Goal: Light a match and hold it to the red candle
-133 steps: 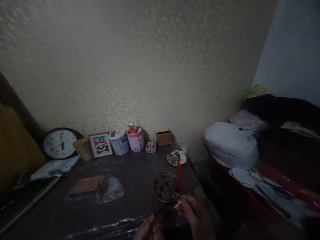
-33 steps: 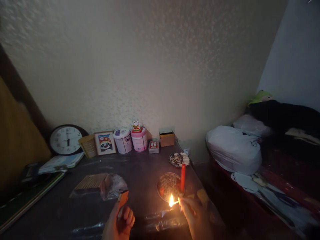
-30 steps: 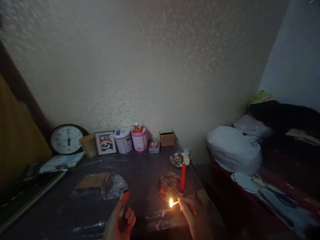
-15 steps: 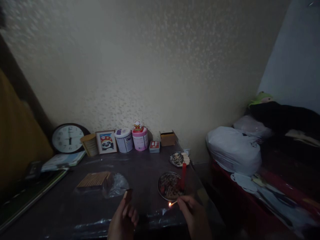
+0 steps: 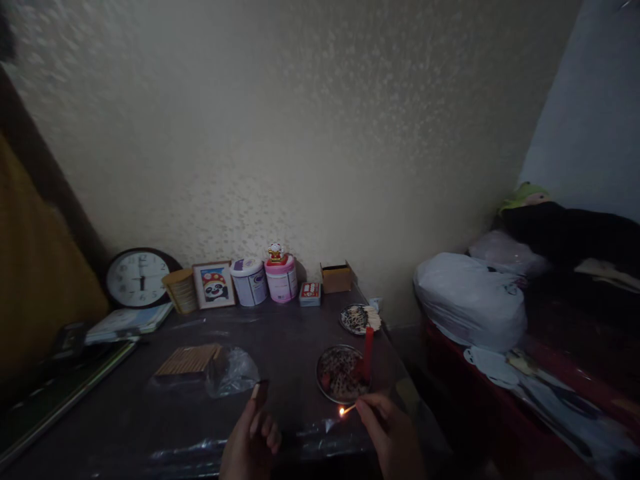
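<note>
Head view: the right hand pinches a thin pale match in its fingertip grip. The match carries a small orange flame at its far tip and lies nearly level, its long axis running left and slightly down from the grip, pointing toward the left hand. Just beyond the grip stands an upright red candle in a round metal dish on the dark worktop. The left hand's grip is closed on a small matchbox, raised upright above its fingers.
</note>
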A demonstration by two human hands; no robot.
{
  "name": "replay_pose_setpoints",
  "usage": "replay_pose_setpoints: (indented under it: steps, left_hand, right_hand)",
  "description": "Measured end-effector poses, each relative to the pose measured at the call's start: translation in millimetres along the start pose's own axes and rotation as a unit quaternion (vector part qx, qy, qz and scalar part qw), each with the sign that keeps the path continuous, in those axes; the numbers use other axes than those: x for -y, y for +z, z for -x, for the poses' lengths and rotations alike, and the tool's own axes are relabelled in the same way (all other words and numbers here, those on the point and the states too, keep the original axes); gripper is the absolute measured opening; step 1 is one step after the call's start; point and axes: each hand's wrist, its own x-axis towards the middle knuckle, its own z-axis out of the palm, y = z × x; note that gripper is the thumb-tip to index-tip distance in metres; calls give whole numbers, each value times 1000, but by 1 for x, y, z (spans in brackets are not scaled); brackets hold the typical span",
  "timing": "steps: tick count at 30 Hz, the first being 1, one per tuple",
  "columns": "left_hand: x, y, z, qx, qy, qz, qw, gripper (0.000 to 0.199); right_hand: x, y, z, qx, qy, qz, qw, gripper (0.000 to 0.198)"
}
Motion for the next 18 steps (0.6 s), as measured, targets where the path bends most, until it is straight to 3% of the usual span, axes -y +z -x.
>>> replay_pose_setpoints:
  steps: [2, 7, 18]
  left_hand:
    - [0, -1, -1, -5, -9, -1, 1000, 58]
    - [-2, -3, -3, 11, -21, 0, 1000, 41]
    - [-3, 0, 1, 9, -35, 6, 999, 44]
  right_hand:
    - [1, 1, -1, 2, 3, -11, 1000, 28]
    - [3, 4, -3, -4, 10, -20, 1000, 28]
    - [5, 10, -5, 8, 33, -15, 999, 32]
